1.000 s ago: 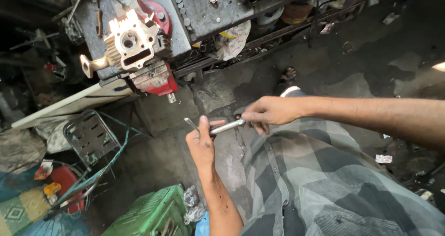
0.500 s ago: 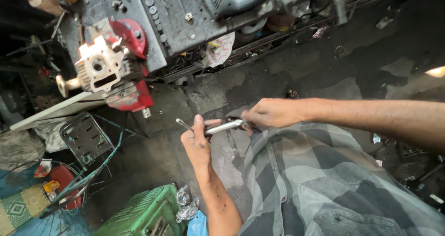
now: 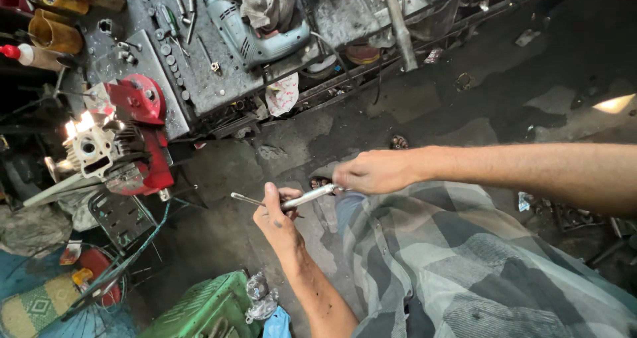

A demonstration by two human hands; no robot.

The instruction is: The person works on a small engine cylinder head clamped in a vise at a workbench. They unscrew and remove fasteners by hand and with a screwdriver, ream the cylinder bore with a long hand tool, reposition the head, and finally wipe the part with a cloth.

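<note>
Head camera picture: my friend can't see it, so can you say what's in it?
Two bare hands hold a slim silver metal tool over a dark, oily workshop floor: the left hand grips its thin end, the right hand its thicker end. A red small engine and an electric drill sit on the workbench.

The scene is dim overall, with dark floor and deep shadow at the left edge. A harsh glare burns out the top of the pale engine block [image 3: 89, 149], and a bright patch of light [image 3: 614, 103] lies on the floor at the right. The forearms and checked shirt [image 3: 464, 265] catch soft daylight. Straight edges bend toward the corners from the wide lens. Focus is fairly sharp mid-frame.
</note>
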